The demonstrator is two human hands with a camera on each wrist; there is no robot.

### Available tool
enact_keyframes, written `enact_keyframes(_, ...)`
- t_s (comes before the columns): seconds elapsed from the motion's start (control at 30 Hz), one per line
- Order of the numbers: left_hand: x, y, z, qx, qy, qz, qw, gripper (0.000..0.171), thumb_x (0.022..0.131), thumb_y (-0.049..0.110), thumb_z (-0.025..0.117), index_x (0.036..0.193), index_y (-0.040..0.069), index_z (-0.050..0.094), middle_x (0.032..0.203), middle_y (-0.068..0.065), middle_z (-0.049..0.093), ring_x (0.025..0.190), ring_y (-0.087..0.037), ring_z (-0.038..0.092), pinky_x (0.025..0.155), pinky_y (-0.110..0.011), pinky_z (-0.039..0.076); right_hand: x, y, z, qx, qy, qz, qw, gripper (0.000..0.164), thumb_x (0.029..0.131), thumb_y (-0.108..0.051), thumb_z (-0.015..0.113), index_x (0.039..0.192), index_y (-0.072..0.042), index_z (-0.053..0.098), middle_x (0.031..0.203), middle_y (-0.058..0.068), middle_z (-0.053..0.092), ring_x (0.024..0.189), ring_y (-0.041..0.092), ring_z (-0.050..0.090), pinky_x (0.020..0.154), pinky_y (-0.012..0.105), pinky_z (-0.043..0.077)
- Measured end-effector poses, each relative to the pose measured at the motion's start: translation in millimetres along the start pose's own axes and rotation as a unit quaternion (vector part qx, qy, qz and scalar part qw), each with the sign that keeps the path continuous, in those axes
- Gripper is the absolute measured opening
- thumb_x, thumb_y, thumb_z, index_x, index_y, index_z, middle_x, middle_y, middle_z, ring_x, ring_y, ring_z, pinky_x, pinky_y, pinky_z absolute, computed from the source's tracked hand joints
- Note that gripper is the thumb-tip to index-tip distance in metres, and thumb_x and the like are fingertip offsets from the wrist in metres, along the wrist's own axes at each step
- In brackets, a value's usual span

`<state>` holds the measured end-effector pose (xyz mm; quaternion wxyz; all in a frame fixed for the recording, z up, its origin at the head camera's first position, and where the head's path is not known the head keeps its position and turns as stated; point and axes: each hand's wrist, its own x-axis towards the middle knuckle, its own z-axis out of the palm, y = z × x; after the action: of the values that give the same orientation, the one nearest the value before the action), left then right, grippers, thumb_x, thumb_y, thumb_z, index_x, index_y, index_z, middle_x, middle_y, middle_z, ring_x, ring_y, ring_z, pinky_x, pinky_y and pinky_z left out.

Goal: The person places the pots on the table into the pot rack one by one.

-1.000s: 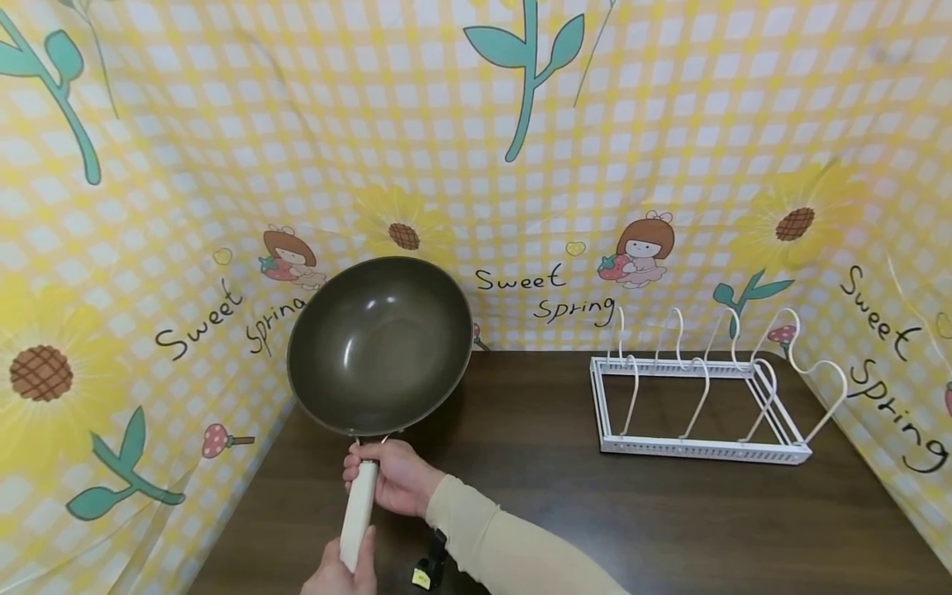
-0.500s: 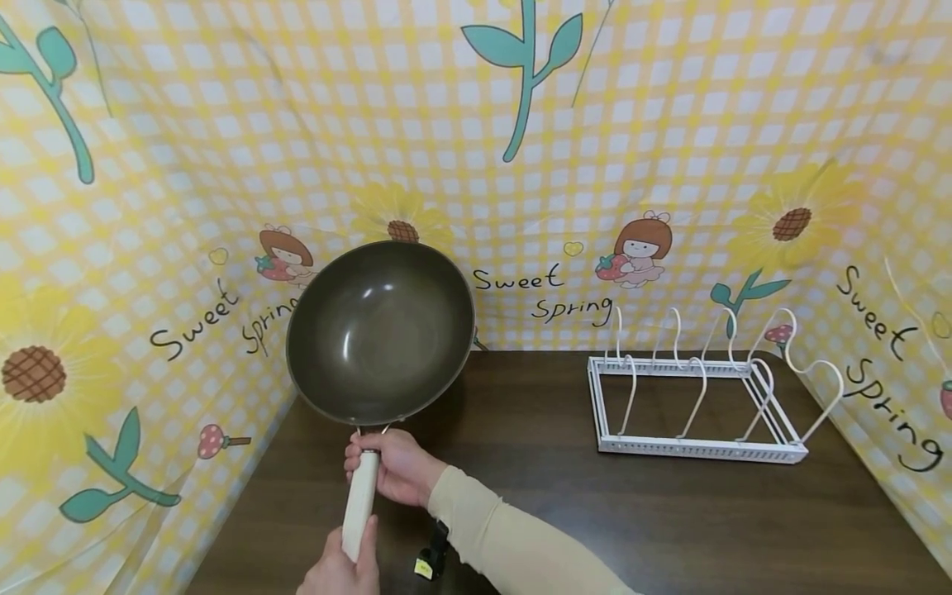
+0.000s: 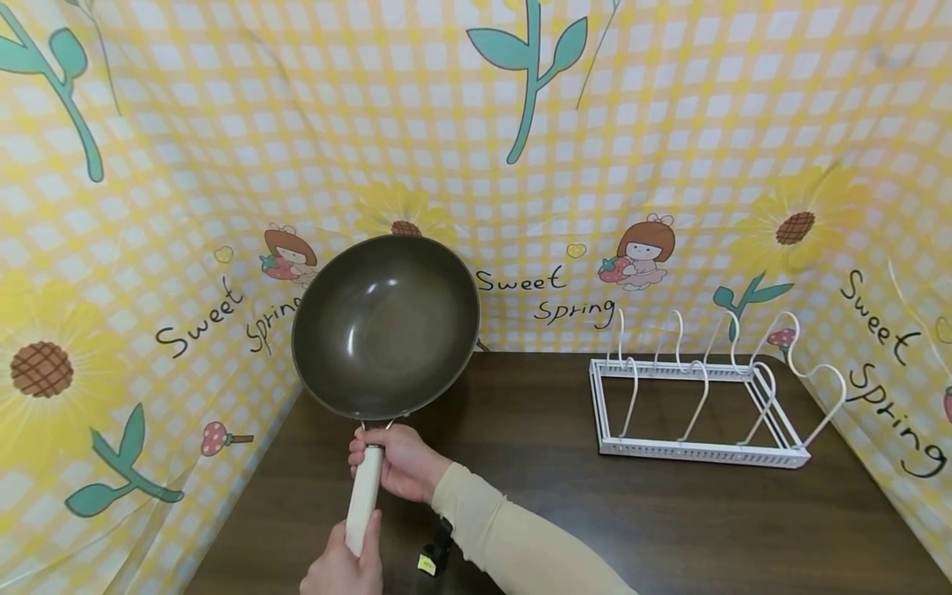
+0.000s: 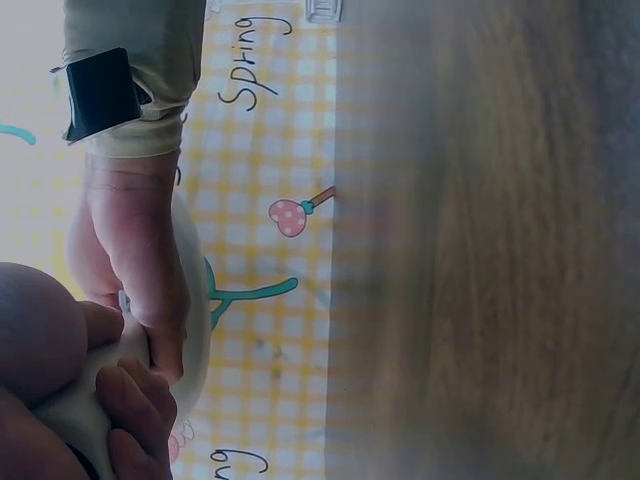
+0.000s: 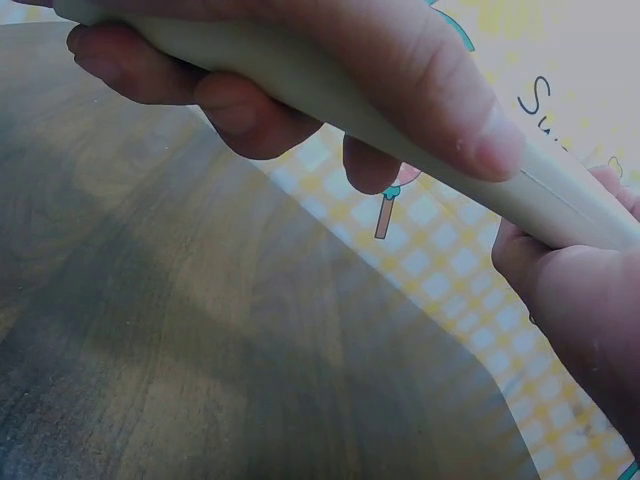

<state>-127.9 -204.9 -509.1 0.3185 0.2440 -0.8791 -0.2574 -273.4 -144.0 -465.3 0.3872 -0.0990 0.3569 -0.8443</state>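
A deep wok [image 3: 387, 322] with a dark inside and a pale handle [image 3: 363, 500] is held up over the left side of the table, tilted so that its inside faces the head camera. My left hand [image 3: 342, 566] grips the handle's near end, thumb along one side. The right hand [image 3: 405, 463] holds the handle's upper end, close under the rim, its fingertips showing on the left. In the left wrist view the wok's light outer side [image 4: 196, 340] shows behind the right hand. The right wrist view shows my left fingers [image 5: 250, 125] curled under the handle.
A white pan rack [image 3: 702, 453] with several curved hoops stands on the right of the brown table [image 3: 535, 512]. A yellow checked cloth [image 3: 446, 124] hangs behind and at both sides. A small black device [image 3: 439, 549] with a yellow label is beneath the right sleeve.
The wok has risen a little and shifted slightly right, with both hands keeping their grip on the handle. The rack has stayed in place.
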Motion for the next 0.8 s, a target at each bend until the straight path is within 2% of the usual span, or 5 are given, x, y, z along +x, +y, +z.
enact_keyframes(0.3, 0.4, 2.1, -2.2, 0.006, -0.015, 0.0, 0.9999, 0.045, 0.094, 0.046, 0.067, 0.088, 0.001, 0.065, 0.049, -0.008, 0.05, 0.042, -0.035, 0.049, 0.043, -0.048, 0.033, -1.2, -1.5, 0.7, -0.001, 0.005, -0.003, 1.0, 0.008, 0.101, -0.004, 0.049, 0.095, -0.005, 0.054, 0.079, 0.002, 0.052, 0.071, 0.01, 0.051, 0.073, 0.027, 0.052)
enact_keyframes(0.53, 1.0, 3.2, -2.7, 0.004, -0.04, -0.011, 0.9991, 0.046, 0.095, 0.047, 0.065, 0.091, 0.001, 0.066, 0.051, -0.008, 0.052, 0.044, -0.035, 0.051, 0.044, -0.048, 0.035, -2.3, -3.3, 0.1, -0.007, 0.009, -0.005, 1.0, 0.01, 0.101, -0.004, 0.049, 0.093, -0.006, 0.055, 0.08, 0.001, 0.052, 0.072, 0.01, 0.051, 0.074, 0.027, 0.052)
enact_keyframes(0.8, 3.9, 5.6, -4.5, 0.012, -0.062, -0.016, 0.9978, 0.048, 0.096, 0.049, 0.063, 0.097, 0.001, 0.066, 0.054, -0.012, 0.054, 0.048, -0.039, 0.054, 0.045, -0.051, 0.038, -2.4, -5.3, -0.5, -0.007, 0.011, -0.004, 1.0, 0.008, 0.1, -0.005, 0.05, 0.095, -0.006, 0.055, 0.081, 0.002, 0.053, 0.073, 0.011, 0.052, 0.075, 0.028, 0.052)
